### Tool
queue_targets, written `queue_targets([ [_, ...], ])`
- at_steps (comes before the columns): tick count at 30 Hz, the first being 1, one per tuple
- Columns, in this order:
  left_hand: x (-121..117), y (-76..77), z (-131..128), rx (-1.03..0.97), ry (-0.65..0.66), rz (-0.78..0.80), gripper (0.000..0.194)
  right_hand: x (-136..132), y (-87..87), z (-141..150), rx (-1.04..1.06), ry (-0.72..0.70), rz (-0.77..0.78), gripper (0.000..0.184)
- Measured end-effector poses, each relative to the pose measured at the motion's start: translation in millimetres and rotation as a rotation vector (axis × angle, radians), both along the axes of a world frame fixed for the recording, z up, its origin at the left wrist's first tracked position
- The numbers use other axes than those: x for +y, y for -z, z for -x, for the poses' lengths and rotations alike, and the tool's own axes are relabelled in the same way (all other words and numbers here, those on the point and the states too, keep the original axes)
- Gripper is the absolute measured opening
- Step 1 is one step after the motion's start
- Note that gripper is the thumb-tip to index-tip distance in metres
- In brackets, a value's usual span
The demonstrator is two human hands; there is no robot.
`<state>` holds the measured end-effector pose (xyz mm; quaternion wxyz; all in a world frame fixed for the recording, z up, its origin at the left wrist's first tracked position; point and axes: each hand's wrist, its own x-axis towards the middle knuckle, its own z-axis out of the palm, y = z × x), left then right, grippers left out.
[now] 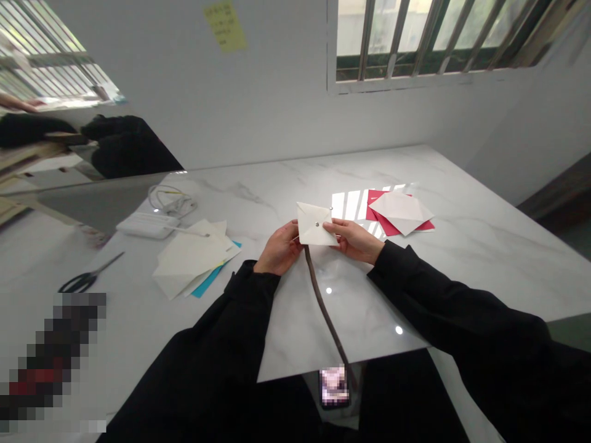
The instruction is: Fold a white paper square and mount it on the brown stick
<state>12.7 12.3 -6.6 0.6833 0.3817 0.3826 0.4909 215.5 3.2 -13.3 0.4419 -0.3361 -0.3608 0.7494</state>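
A small white envelope with a round, button-like dot in its middle is held up above the marble-patterned table. My left hand is closed on its lower left edge. From the right, my right hand pinches the envelope, thumb on the front near the dot and the other fingers mostly hidden behind. A thin dark brown strip runs from below the envelope toward the table's near edge; whether it touches the envelope I cannot tell.
Cream and blue papers lie to the left, near a white device with cables and black-handled scissors. White and red envelopes lie at the right. A wall with a yellow note and a barred window stands behind the table.
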Motion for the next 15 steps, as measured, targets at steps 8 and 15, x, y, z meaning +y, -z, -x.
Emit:
queue_targets([
  [8,12.7,-3.6,19.7,0.386,-0.274,-0.119,0.023,5.2,-7.9,-8.2,-0.024,0.103,-0.022,0.023],
  [15,7.1,-0.8,18.2,1.069,-0.334,-0.546,0.032,9.8,-3.0,-9.6,-0.080,0.227,-0.079,0.031],
])
